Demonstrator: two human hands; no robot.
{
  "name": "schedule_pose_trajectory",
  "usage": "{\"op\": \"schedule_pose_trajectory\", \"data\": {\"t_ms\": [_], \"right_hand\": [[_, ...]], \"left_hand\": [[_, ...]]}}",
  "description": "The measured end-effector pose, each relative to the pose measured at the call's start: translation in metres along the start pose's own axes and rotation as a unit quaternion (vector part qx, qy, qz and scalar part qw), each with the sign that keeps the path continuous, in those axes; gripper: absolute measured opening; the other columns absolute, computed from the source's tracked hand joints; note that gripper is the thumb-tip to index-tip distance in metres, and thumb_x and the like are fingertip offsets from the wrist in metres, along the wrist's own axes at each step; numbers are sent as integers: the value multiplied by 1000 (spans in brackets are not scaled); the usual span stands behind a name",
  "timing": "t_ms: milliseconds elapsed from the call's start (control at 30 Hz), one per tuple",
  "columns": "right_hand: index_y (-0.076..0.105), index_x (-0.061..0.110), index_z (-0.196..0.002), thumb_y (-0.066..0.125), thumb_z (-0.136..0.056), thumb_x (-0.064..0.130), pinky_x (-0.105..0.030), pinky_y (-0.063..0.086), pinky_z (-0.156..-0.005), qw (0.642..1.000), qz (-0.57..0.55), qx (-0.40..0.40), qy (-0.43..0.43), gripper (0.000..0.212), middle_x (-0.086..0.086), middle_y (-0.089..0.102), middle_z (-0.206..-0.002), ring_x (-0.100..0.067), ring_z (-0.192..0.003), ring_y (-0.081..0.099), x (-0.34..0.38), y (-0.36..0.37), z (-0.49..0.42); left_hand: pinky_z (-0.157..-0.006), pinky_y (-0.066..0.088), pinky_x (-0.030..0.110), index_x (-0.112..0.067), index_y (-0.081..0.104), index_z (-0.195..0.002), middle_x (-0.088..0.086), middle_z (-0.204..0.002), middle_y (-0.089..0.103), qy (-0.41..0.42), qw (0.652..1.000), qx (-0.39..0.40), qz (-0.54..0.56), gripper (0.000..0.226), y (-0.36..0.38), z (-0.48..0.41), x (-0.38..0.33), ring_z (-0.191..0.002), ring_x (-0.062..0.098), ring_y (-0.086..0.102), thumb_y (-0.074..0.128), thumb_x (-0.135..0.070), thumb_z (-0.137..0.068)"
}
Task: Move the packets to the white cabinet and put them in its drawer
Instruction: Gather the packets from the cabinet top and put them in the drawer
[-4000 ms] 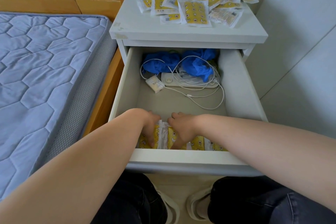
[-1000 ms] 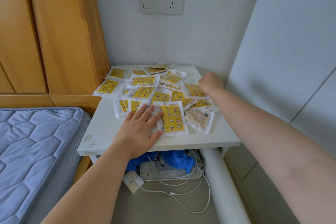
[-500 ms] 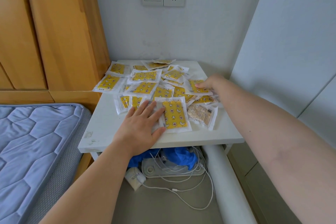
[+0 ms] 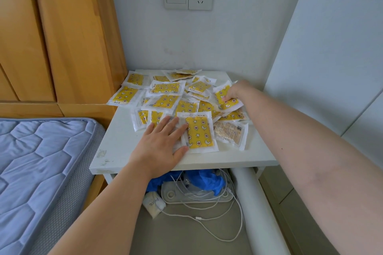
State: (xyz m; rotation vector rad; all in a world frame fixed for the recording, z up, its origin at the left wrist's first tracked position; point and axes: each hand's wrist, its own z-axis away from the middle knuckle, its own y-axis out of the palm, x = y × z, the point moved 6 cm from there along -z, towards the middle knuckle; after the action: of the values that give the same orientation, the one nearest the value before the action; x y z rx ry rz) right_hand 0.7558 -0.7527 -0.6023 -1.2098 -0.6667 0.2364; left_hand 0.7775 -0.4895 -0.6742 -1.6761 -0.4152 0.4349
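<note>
Several yellow patterned packets [image 4: 165,89] in clear wrappers lie spread over the top of the white cabinet [image 4: 120,143]. My left hand [image 4: 160,144] lies flat with straight fingers on the packets at the front, its thumb against the nearest large packet [image 4: 200,131]. At the right side of the pile my right hand [image 4: 236,90] pinches one yellow packet [image 4: 226,98] and tilts it up. Below the top, the cabinet's drawer [image 4: 255,203] stands pulled out.
In the drawer lie blue gloves [image 4: 207,180], a white power strip [image 4: 196,197] with tangled cables and a small white pouch [image 4: 153,205]. A blue mattress [image 4: 39,167] is at the left, wooden wardrobe doors [image 4: 51,33] behind it, a white wall panel [image 4: 331,47] at the right.
Four seconds ago both hands were pressing packets into the drawer's front. Since then they moved up to the cabinet top; the right hand has closed on a packet and lifted its edge.
</note>
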Motion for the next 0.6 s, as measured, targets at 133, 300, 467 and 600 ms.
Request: {"op": "schedule_pose_trajectory", "data": {"t_ms": [133,300,467,600], "right_hand": [[49,2,-131,75,-81,19,-35,45,-92,990,-141,8,-4,59,-11,51,-135,-28,-122,51,0,-9,0],[57,2,-118,83,-70,17,-31,45,-92,913,-408,-23,7,57,-5,61,-112,-24,-106,59,-13,-8,13],[64,12,-102,79,-67,28,-35,43,-90,807,-591,-5,4,41,2,61,-98,-19,-95,57,-32,36,62],[62,21,-78,61,-80,19,-32,47,-61,764,-634,-123,-5,3,2,64,-74,-24,-72,64,-67,62,103]], "left_hand": [[-121,2,41,-38,2,-152,-9,-161,1,2,1000,-5,5,81,0,1,0,-148,14,-9,-5,-66,-77],[-121,2,41,-37,2,-152,-9,-161,2,0,1000,-8,8,80,0,1,0,-148,14,-8,-4,-66,-78],[-119,-1,40,-34,3,-153,-8,-161,0,-3,1000,-1,1,74,-3,2,-2,-148,14,-9,3,-62,-84],[-120,-4,43,-29,12,-153,-4,-162,-1,-21,1000,-15,-1,56,-9,5,-4,-148,15,-10,25,-39,-100]]}}
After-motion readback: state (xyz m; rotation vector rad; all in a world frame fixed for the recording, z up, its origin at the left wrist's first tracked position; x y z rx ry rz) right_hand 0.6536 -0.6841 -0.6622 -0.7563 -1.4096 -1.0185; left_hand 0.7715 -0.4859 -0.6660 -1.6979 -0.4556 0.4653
